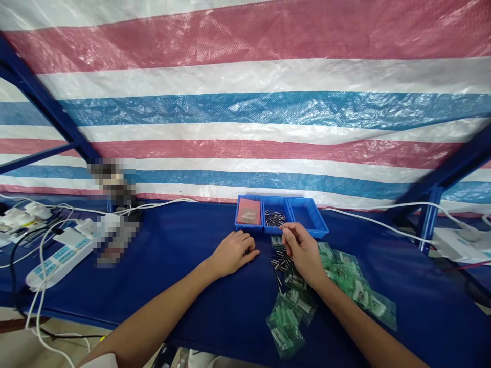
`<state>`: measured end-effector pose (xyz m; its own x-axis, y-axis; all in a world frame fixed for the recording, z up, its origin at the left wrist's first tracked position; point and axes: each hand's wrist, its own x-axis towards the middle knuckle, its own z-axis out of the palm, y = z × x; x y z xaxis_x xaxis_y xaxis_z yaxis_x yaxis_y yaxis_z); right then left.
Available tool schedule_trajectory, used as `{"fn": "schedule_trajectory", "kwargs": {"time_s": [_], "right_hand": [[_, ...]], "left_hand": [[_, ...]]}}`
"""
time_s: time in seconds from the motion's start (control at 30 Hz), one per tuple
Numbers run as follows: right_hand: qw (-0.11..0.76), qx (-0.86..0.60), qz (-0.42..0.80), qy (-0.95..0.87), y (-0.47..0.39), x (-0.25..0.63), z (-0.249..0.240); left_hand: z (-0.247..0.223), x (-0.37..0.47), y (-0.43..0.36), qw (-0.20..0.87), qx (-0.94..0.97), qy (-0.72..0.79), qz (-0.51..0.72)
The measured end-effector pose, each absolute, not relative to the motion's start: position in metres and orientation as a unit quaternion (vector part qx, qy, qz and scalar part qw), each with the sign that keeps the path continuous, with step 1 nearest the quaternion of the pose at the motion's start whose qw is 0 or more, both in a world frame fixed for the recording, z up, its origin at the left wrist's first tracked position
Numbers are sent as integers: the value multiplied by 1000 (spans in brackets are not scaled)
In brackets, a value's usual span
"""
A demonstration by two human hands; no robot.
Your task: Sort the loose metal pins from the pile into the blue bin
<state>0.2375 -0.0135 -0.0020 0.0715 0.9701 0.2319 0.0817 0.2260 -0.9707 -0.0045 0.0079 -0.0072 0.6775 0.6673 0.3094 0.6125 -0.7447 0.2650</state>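
Note:
My left hand (pixel 233 253) rests on the blue table with its fingers curled inward; what lies in them, if anything, is hidden or too small to name. Thumb and fingertips of my right hand (pixel 305 253) are pinched together by the front edge of the middle blue bin (pixel 278 228), and I cannot make out what is between them. Many small metal pins (pixel 274 219) fill that bin. Under and beside my right hand lies a loose heap of dark and silver pins (pixel 281 261). Green-tinted plastic bags (pixel 286 323) with small parts lie around that forearm.
The left bin (pixel 238 225) holds a pink sheet with a small clear bag on it. A right bin (pixel 307 214) adjoins the middle one. A white power strip (pixel 63 258) with cables sits at the left. Striped sheeting (pixel 245 112) hangs behind the table (pixel 184 301).

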Motion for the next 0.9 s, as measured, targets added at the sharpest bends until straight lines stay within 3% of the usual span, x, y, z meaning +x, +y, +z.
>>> {"fn": "schedule_trajectory", "kwargs": {"time_s": [0.9], "right_hand": [[550, -477, 401, -556, -14, 234, -4]], "left_hand": [[14, -11, 1, 82, 922, 338, 172]]}}
